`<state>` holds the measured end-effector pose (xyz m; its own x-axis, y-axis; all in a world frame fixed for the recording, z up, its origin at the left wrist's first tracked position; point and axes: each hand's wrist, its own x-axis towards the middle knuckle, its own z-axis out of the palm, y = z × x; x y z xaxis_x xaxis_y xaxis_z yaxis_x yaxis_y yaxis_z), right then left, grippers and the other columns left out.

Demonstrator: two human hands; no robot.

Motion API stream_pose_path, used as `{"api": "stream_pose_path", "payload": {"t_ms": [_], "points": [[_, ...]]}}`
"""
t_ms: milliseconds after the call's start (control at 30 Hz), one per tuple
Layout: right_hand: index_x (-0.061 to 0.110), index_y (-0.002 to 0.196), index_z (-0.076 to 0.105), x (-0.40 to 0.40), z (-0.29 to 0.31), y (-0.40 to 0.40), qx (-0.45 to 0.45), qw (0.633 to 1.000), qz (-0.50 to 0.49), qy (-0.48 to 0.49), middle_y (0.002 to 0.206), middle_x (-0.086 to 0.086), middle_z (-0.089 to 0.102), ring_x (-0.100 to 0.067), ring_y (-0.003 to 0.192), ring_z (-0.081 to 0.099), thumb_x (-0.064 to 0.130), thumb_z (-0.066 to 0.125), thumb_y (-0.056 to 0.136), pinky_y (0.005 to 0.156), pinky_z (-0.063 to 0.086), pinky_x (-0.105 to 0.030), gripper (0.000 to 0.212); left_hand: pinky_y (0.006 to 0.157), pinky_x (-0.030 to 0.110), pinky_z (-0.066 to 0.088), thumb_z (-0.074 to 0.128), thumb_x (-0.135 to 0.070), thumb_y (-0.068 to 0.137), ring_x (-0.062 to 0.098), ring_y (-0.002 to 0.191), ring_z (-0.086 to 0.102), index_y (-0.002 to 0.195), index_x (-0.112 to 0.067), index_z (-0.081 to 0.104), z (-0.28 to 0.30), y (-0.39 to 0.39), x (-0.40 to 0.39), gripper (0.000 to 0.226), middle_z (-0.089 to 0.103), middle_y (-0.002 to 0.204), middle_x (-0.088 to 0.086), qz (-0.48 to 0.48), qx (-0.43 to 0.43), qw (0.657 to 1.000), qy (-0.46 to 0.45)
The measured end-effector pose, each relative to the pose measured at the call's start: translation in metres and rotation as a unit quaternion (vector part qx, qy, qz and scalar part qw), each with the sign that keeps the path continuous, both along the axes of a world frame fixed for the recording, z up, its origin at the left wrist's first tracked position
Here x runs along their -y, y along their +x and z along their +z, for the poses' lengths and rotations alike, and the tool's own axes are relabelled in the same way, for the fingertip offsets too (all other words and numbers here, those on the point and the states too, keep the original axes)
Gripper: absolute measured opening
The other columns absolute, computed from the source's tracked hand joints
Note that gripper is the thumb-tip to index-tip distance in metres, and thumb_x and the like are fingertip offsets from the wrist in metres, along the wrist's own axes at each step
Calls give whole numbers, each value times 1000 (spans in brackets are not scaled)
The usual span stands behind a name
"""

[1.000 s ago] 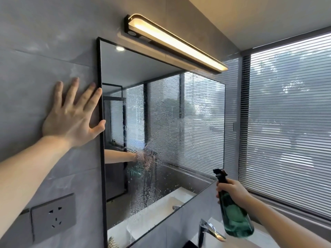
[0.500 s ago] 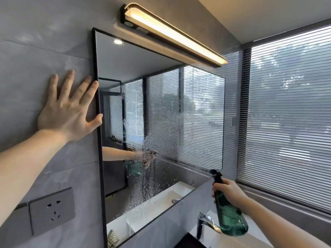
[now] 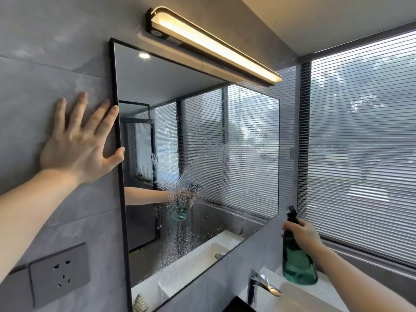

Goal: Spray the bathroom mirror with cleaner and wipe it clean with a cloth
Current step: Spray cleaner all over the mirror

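A black-framed mirror (image 3: 252, 136) hangs on the grey tiled wall, its middle and lower part covered with spray droplets and runs. My left hand (image 3: 78, 145) lies flat on the wall, fingers spread, thumb touching the mirror's left frame. Low at the right, my right hand (image 3: 302, 231) grips the neck of a green spray bottle (image 3: 297, 262) with a black nozzle aimed toward the mirror. No cloth is in view.
A lit bar lamp (image 3: 216, 46) sits above the mirror. A grey wall socket (image 3: 59, 273) is at lower left. A chrome tap (image 3: 262, 282) and white basin (image 3: 313, 298) lie below. A window with horizontal blinds (image 3: 364, 143) fills the right side.
The view has shifted, with the mirror and lamp lower and further right in the frame. The spray bottle stays low at the right; my left hand remains flat on the wall.
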<state>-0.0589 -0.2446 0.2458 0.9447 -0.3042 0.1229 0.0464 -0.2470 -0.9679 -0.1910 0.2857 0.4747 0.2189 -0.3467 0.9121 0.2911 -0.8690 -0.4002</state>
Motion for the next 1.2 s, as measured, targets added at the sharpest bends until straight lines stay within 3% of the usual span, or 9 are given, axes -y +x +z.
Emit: {"api": "stream_pose_path", "payload": {"t_ms": [300,433,600,767,1033,1200], "points": [[3,104,74,-24,-24,-16,-13,995,99,11,79,-19,78,-47,83,76,11,76,89,88,60,-66,17,128,65,-5,34,-67,88,30,159,-7,168,-12,20,2,-2,1,98,32,171,15,11,-20,1000,-10],[-7,102,68,-53,-20,-35,-23,985,170,14,73,-18,74,-36,73,75,19,77,67,76,62,-51,44,128,66,-3,34,-67,88,30,159,-9,168,-12,18,2,-2,1,98,31,171,14,21,-26,999,-13],[-6,100,65,-79,-20,-53,-21,977,210,40,71,-17,70,-31,68,70,19,72,63,60,59,-36,46,128,66,-3,34,-68,89,29,159,-10,169,-13,16,2,-2,0,98,30,171,13,27,-27,999,-13],[0,115,68,-98,-32,-66,-38,964,258,54,76,-21,69,-31,68,71,18,72,65,67,61,-42,53,128,67,-2,32,-68,89,30,158,-11,169,-13,16,2,-3,0,98,28,173,12,45,-28,999,-13],[-6,100,60,-127,-38,-81,-27,960,271,67,72,-23,67,-32,63,66,15,74,61,62,59,-39,47,128,65,-5,33,-68,89,29,157,-15,169,-14,14,3,-4,1,98,25,173,12,55,-34,998,-14],[5,116,69,-124,-28,-76,22,965,249,79,81,-26,72,-42,73,73,21,73,66,64,58,-39,53,128,65,-5,31,-68,90,30,157,-15,169,-14,12,2,-3,0,98,24,174,11,64,-32,997,-11]]}}
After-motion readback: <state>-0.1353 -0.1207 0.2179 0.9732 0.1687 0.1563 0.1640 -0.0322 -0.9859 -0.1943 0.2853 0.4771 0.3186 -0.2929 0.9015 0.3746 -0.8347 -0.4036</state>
